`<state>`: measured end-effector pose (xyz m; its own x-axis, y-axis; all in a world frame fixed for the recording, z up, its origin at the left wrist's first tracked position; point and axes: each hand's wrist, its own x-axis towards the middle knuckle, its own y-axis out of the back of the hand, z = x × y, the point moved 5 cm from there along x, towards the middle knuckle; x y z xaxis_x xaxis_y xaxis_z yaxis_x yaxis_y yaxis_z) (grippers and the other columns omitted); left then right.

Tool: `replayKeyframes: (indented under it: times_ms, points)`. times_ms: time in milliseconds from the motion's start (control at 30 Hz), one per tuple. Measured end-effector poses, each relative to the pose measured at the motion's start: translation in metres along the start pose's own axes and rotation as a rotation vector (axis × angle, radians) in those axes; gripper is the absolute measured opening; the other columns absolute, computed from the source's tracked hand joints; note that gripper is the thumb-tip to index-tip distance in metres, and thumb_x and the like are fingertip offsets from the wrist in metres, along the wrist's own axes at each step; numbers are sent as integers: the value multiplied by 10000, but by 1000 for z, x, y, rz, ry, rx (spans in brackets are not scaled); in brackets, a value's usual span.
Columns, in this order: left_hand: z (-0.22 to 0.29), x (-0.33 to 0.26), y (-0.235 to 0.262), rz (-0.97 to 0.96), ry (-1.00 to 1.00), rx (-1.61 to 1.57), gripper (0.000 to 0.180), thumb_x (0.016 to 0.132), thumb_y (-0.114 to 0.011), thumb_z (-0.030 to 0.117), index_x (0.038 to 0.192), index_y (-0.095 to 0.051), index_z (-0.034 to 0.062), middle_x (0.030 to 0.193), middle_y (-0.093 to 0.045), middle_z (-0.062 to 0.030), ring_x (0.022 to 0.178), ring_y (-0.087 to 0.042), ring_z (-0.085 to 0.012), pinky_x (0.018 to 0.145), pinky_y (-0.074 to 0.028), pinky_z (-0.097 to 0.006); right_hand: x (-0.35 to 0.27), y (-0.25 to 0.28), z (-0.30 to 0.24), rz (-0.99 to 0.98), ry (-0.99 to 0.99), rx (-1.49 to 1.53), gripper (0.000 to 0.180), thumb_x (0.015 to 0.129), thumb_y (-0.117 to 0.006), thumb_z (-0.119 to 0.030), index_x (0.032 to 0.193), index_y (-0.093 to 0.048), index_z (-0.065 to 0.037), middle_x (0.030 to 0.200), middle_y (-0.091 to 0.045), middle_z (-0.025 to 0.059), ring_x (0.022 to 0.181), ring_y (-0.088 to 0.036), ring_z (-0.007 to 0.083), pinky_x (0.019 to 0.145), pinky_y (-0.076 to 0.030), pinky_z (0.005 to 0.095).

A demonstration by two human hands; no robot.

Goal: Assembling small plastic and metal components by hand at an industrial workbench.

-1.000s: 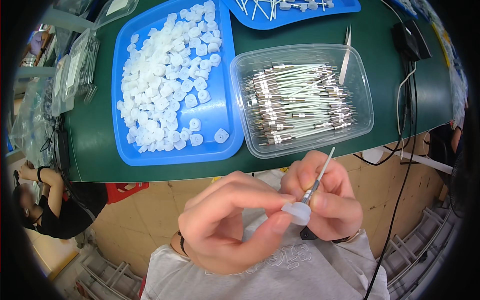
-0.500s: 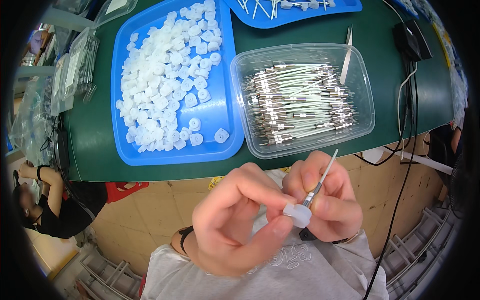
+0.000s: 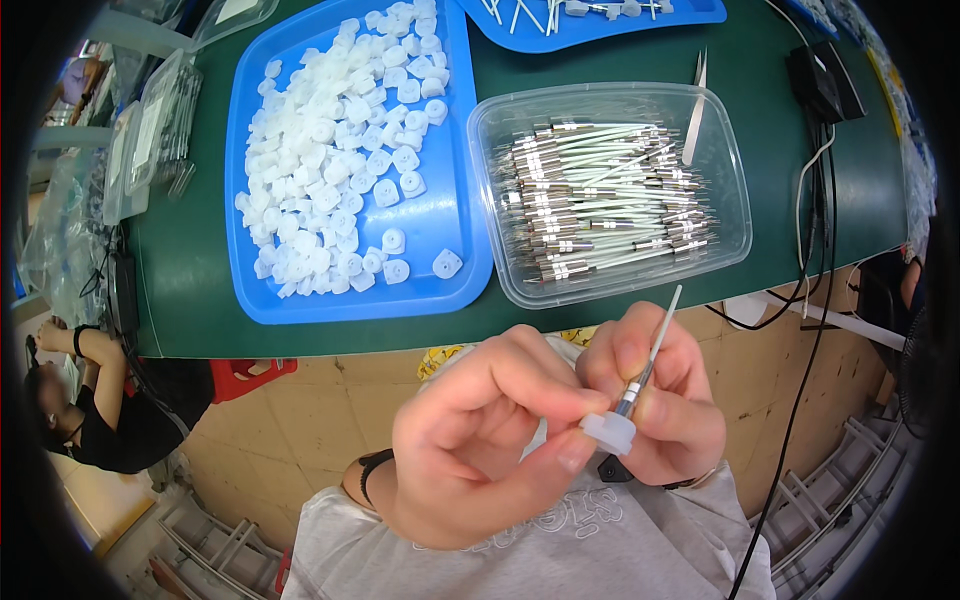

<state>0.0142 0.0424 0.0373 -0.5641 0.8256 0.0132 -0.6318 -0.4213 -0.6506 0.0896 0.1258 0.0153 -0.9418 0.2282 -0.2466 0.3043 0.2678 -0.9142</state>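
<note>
Pinched between the thumb and index finger of my left hand [image 3: 490, 440] is a small translucent white plastic cap [image 3: 611, 431]. My right hand [image 3: 660, 395] grips a thin pale-green rod with a dark metal sleeve [image 3: 632, 393] and a white band. The rod points up and away, and its sleeved lower end meets the cap; how deep it sits is hidden by the cap. Both hands are in front of the table's near edge. Beyond them, a clear plastic box [image 3: 735, 255] holds many similar rods. To its left a blue tray [image 3: 450, 215] carries a heap of white caps [image 3: 330, 150].
Metal tweezers [image 3: 695, 115] lean on the box's far right rim. Another blue tray [image 3: 600, 35] with rods and caps stands at the back. Black adapters [image 3: 822, 80] and cables [image 3: 815, 230] are at the right, clear containers [image 3: 150, 140] at the left. A person [image 3: 100, 400] sits far left.
Both hands stay close together, the left shifting slightly right with the cap. The rod tilts a little and its top end has moved slightly up and right.
</note>
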Motion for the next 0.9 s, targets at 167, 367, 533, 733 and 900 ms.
replayKeyframes:
  times_ms: [167, 367, 533, 733, 900]
  points:
    - [-4, -6, -1, 57, -15, -60, 208, 741, -519, -132, 936, -505, -58, 887, -525, -117, 823, -471, -142, 756, -376, -264, -2, 0, 2, -6, 9, -25, 219, 780, -527, 47, 986, -465, 10, 912, -562, 126, 760, -551, 131, 628, -458, 241]
    - [-7, -21, 0, 61, 38, -70, 163, 760, -513, -114, 912, -503, -56, 841, -512, -102, 797, -469, -134, 727, -373, -250, -12, 0, 10, -33, -21, -1, 205, 790, -529, 33, 985, -471, 3, 905, -564, 113, 740, -549, 127, 628, -454, 240]
    - [-8, -32, -3, 39, 70, -67, 146, 768, -509, -105, 901, -494, -44, 837, -509, -101, 770, -480, -140, 708, -384, -259, -28, 1, 18, -20, -8, -49, 187, 804, -518, 15, 984, -472, -6, 916, -560, 100, 739, -536, 126, 631, -443, 246]
    - [-12, -46, -4, -22, 115, -90, 143, 777, -495, -107, 905, -478, -45, 862, -508, -113, 837, -515, -167, 741, -412, -285, -45, 5, 27, 31, 83, -136, 177, 811, -507, 18, 982, -471, -4, 915, -556, 92, 780, -533, 132, 642, -440, 250]
    - [-14, -52, 0, -102, 17, 160, 148, 778, -514, -104, 917, -505, -54, 889, -517, -119, 847, -516, -171, 754, -422, -291, -56, 8, 26, 3, 185, -288, 145, 816, -498, 33, 960, -482, 27, 891, -554, 95, 797, -551, 140, 687, -464, 266]
